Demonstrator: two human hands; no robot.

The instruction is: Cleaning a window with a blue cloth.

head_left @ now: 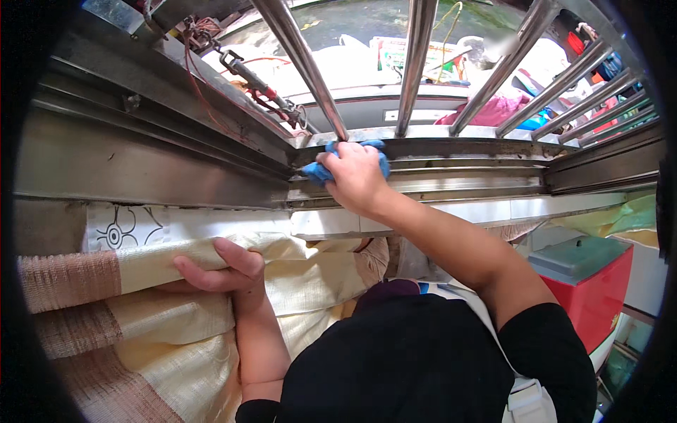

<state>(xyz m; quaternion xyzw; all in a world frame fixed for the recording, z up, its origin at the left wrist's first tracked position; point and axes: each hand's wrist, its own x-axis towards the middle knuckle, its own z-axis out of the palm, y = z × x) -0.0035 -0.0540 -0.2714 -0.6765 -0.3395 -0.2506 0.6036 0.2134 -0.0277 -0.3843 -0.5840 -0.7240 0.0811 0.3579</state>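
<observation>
My right hand [355, 178] is closed around a bunched blue cloth [384, 166]. It presses the cloth against the metal window track [451, 185], close to the left corner and below the upright bars. At the lower left, my left hand [229, 269] grips a fold of the cream curtain [159, 264], with some of its fingers hidden by the fabric. Brown bands cross the curtain at its left side.
Shiny metal bars [418, 67] stand beyond the track. Behind them are outdoor items, including a pink cloth [497, 106]. A metal frame [151, 158] runs along the left. At right sits a red box [589, 296] with a grey lid.
</observation>
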